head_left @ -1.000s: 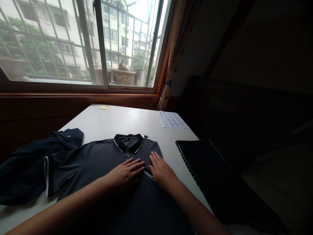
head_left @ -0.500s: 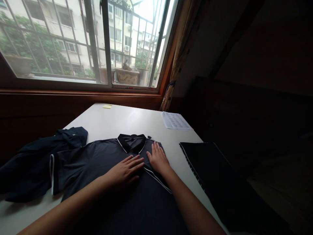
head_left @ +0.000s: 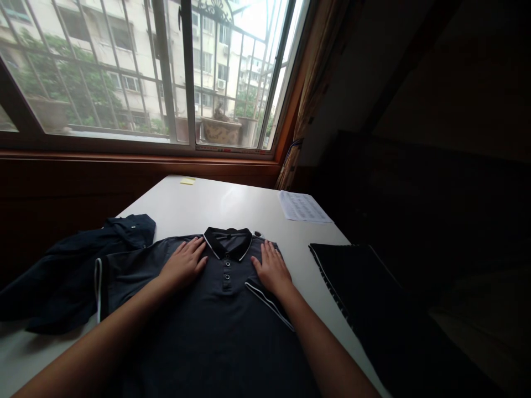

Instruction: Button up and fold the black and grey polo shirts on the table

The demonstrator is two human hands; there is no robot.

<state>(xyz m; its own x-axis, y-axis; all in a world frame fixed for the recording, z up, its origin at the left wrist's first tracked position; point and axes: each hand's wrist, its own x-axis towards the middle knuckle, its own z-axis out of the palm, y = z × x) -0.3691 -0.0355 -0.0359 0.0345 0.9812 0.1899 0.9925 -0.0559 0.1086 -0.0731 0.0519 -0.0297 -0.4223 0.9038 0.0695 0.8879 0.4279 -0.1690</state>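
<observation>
A dark grey polo shirt (head_left: pixel 224 326) lies front up on the white table (head_left: pixel 215 199), its black, white-edged collar towards the window. Buttons run down the placket below the collar. My left hand (head_left: pixel 183 264) rests flat on the shoulder left of the collar, fingers stretched out. On the other shoulder lies my right hand (head_left: pixel 271 268), also flat and open. The sleeve on the right is folded inward across the chest, its white-striped edge showing beside my right wrist. The left sleeve spreads outward, partly behind my left forearm.
A crumpled navy garment (head_left: pixel 83 271) lies at the left. Folded dark cloth (head_left: pixel 373 298) lies along the right edge. Printed sheets (head_left: pixel 305 207) and a yellow sticky note (head_left: pixel 188 181) are at the far side, below the barred window (head_left: pixel 224 77). A small round object (head_left: pixel 258 234) sits beside the collar.
My left hand has slid left from the chest to the left shoulder, uncovering the button placket. My right hand stays on the right shoulder. The view has shifted slightly.
</observation>
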